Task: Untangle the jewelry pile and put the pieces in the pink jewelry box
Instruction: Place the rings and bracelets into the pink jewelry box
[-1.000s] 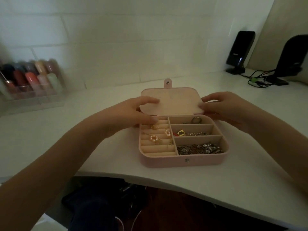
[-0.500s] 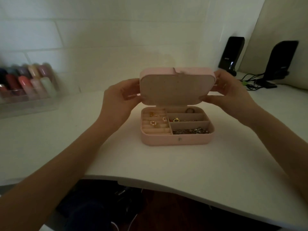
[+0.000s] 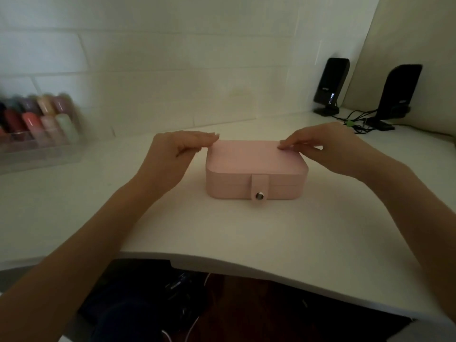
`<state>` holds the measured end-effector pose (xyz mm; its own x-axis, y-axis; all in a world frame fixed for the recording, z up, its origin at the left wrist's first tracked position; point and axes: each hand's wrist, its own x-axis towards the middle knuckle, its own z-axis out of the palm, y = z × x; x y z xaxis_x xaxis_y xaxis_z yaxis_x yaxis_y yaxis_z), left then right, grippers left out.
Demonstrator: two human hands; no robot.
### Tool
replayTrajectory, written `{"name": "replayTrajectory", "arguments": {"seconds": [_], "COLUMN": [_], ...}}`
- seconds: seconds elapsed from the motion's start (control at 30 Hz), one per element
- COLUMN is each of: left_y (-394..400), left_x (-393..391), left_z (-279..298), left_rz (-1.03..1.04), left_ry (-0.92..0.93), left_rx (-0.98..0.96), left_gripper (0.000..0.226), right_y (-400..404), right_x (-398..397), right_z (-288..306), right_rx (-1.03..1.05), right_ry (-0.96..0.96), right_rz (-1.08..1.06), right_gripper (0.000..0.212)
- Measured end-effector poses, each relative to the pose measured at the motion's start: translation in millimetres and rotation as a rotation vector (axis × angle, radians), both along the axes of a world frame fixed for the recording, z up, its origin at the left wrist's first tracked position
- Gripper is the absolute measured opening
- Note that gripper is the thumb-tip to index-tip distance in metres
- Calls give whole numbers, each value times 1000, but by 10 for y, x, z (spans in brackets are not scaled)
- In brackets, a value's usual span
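Note:
The pink jewelry box [image 3: 256, 166] sits closed in the middle of the white desk, its strap [image 3: 259, 187] hanging down the front with the metal snap at its end. My left hand [image 3: 177, 149] rests at the lid's far left corner, fingertips on the lid. At the far right corner my right hand [image 3: 318, 146] also has its fingertips on the lid. Neither hand holds anything. The jewelry is hidden inside the box.
A clear organiser with several coloured bottles [image 3: 37, 124] stands at the left against the wall. Two black speakers [image 3: 330, 87] [image 3: 399, 95] with cables stand at the back right. The desk's curved front edge [image 3: 246, 265] runs below the box.
The lid, lying back a second ago and half raised half a second ago, has come down and the box is closed. Both hands followed it down onto the top.

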<state>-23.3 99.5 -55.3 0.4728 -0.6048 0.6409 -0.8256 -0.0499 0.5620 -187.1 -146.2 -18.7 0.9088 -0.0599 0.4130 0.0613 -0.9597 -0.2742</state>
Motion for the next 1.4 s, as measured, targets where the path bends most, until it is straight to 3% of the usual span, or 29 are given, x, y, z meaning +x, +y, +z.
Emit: {"name": "replayTrajectory", "arguments": {"seconds": [0.07,0.1,0.17,0.27,0.5,1.1,1.27,1.4], "left_y": [-29,-38,-67,-107,-138,-166,-151,-36], "left_x": [-84,-96,-100,-125,-110,-64,64,172], "left_z": [45,46,1,-58,-101,-161,-173,-188], "left_rz": [-144,-182,-174,-86,-54,-39,38,94], "left_ry": [379,492,515,378,381,373,399,413], "left_rx": [84,177,339,462,418,369,319,322], "left_gripper": [52,75,114,131,114,108,118,119], "right_y": [65,109,212,327,404,495,446,502], "right_x": [19,28,41,59,87,120,238,435], "right_z": [2,6,-15,-97,-136,-228,-421,-537], "right_rx": [158,249,282,116,89,-66,199,323], "right_ry": [20,69,245,392,300,197,-37,-31], "right_rz": [34,66,112,99,66,23,-32,-96], "right_gripper": [20,26,54,86,86,81,79,71]}}
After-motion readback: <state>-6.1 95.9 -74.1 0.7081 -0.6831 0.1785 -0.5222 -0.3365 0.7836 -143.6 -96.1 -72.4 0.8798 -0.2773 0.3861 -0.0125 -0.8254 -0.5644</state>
